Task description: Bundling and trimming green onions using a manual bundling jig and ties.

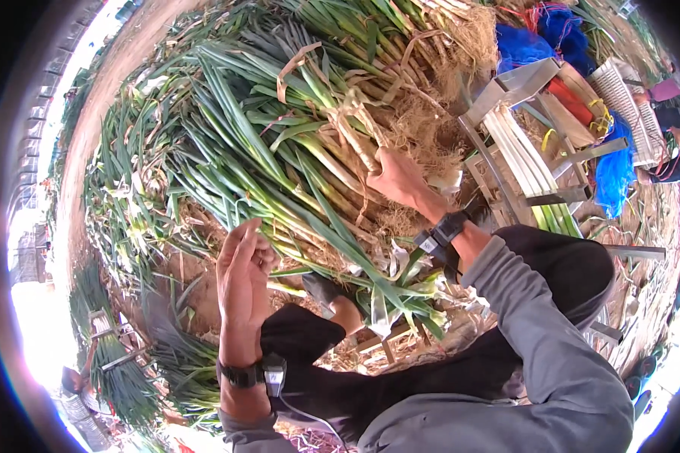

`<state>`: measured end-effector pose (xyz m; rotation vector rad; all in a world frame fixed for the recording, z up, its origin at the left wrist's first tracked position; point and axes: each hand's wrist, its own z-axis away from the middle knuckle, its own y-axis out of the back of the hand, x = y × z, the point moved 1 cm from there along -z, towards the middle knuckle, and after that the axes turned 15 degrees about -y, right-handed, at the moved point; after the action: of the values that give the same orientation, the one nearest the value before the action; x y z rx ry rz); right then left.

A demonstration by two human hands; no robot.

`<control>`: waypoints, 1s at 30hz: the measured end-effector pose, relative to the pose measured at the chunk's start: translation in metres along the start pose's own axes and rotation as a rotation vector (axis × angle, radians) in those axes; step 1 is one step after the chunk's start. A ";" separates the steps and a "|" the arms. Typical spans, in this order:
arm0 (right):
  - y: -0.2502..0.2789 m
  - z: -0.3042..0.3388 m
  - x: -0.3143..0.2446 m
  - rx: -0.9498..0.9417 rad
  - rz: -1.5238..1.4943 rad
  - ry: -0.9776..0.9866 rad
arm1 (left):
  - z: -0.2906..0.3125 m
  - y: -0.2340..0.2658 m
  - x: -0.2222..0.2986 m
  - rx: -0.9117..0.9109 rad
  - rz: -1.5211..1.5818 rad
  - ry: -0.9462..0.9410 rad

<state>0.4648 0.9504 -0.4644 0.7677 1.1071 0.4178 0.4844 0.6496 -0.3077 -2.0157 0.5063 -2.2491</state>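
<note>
A large heap of leeks [302, 162] lies in front of me, green leaves to the left and pale, rooted ends to the right. My right hand [400, 180] is closed round the pale lower stem of a leek [363, 147] on top of the heap, with dry brownish leaves along it. At the near left edge of the heap, my left hand [247, 260] hovers by the green leaf ends, fingers curled in. Whether anything lies within those fingers is hidden. Fine roots [423, 143] spread beyond my right hand.
On the right, a metal-and-wood frame [517, 87] holds peeled white leeks [517, 147]. Blue netting [616, 170] hangs by it, near a white basket [619, 98] and another person's arm. Leaf scraps [393, 302] cover the ground by my foot. Another rack of leeks [117, 359] stands lower left.
</note>
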 end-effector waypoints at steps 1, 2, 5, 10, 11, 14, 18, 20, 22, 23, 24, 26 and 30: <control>-0.003 0.012 -0.015 -0.105 -0.019 -0.060 | 0.001 0.000 0.003 0.035 -0.034 -0.001; -0.007 0.033 -0.027 -0.210 -0.120 -0.077 | 0.000 0.005 0.002 0.038 -0.029 0.010; -0.033 0.092 -0.046 -0.235 -0.231 -0.056 | -0.005 0.003 -0.002 0.043 -0.069 -0.011; -0.049 0.099 -0.022 -0.284 -0.329 -0.188 | -0.024 -0.012 -0.022 -0.029 -0.074 0.015; -0.048 0.101 -0.025 -0.141 -0.131 -0.109 | -0.023 -0.009 -0.024 -0.024 -0.090 0.018; -0.009 0.128 -0.070 -0.112 -0.156 0.085 | -0.017 0.006 -0.031 0.033 -0.137 0.023; 0.006 0.170 -0.084 -0.135 -0.184 0.171 | -0.028 0.012 -0.039 0.082 -0.158 0.043; -0.004 0.189 -0.075 -0.142 -0.181 0.214 | -0.038 0.005 -0.041 0.112 -0.128 0.050; -0.006 0.208 -0.064 -0.113 -0.154 0.387 | -0.046 -0.005 -0.037 0.093 -0.032 0.082; -0.010 0.211 -0.050 -0.031 -0.202 0.534 | -0.046 -0.022 -0.035 0.218 -0.004 0.206; -0.011 0.217 -0.050 -0.035 -0.201 0.527 | -0.044 -0.018 -0.032 0.206 0.114 0.145; -0.010 0.223 -0.061 -0.018 -0.197 0.703 | -0.047 0.019 -0.025 0.310 0.189 0.033; -0.021 0.173 -0.040 0.308 -0.233 0.670 | -0.046 0.045 -0.009 0.427 0.219 -0.131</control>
<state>0.6042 0.8510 -0.4134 0.7728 1.9011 0.3133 0.4339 0.6186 -0.3334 -1.7772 0.1989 -1.8873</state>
